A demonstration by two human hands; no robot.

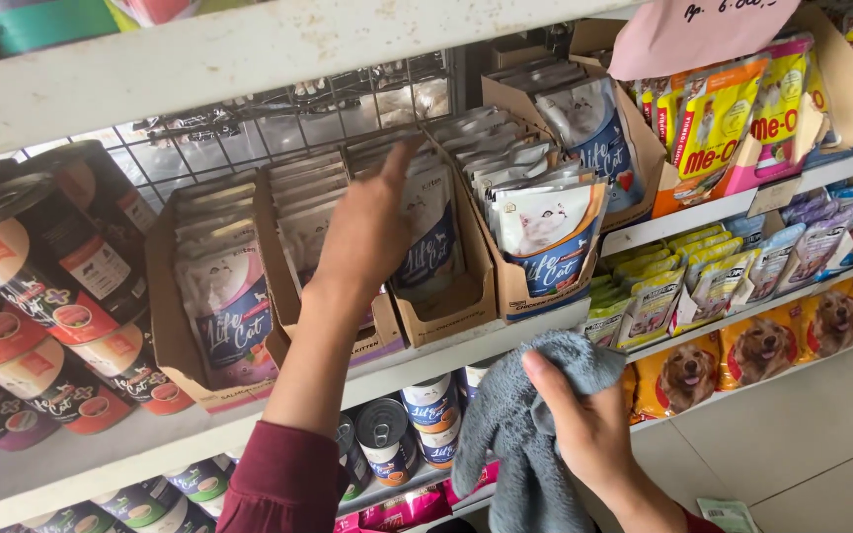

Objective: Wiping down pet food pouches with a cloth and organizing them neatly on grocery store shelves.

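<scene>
Our left hand (362,232) reached into a cardboard box (441,296) on the shelf (101,449), fingers loosely spread over the pouches (426,237), gripping none. Our right hand (584,424) clutched a grey cloth (525,434) below. Careful, light touches best avoided toppling pouches.

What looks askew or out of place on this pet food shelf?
The pouches in the cardboard box right of the left hand lean forward and fan out unevenly, while neighbouring boxes hold theirs in flat rows. The right hand holds a grey cloth.
</scene>
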